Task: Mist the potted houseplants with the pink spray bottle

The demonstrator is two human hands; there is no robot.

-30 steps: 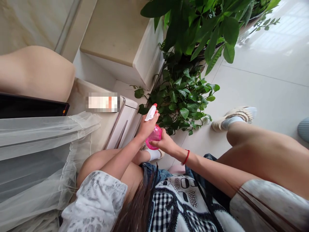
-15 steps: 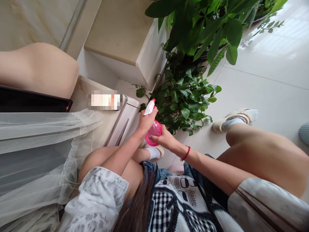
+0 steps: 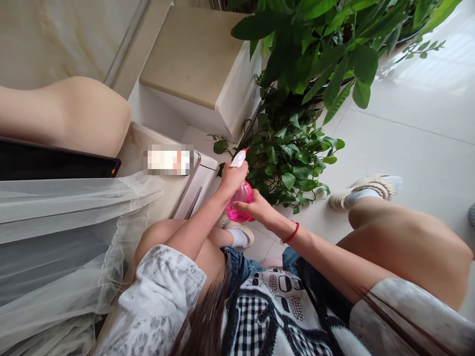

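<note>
A small pink spray bottle (image 3: 241, 202) with a white trigger head (image 3: 238, 158) and a red nozzle tip is held in front of my knees. My left hand (image 3: 232, 179) is wrapped round the neck and trigger. My right hand (image 3: 258, 208), with a red string bracelet at the wrist, cups the pink body from the right. The nozzle points up toward a low leafy green plant (image 3: 287, 158) on the floor just beyond the bottle.
A taller plant with big leaves (image 3: 319, 44) stands behind the low one. White steps with beige tops (image 3: 196, 64) rise at the back left. Sheer white fabric (image 3: 63, 237) and another person's bare limb (image 3: 70, 113) fill the left. Pale tiled floor (image 3: 408, 128) lies on the right.
Both hands and the bottle have shifted slightly up and to the right, closer to the low plant. The grip on the bottle is unchanged.
</note>
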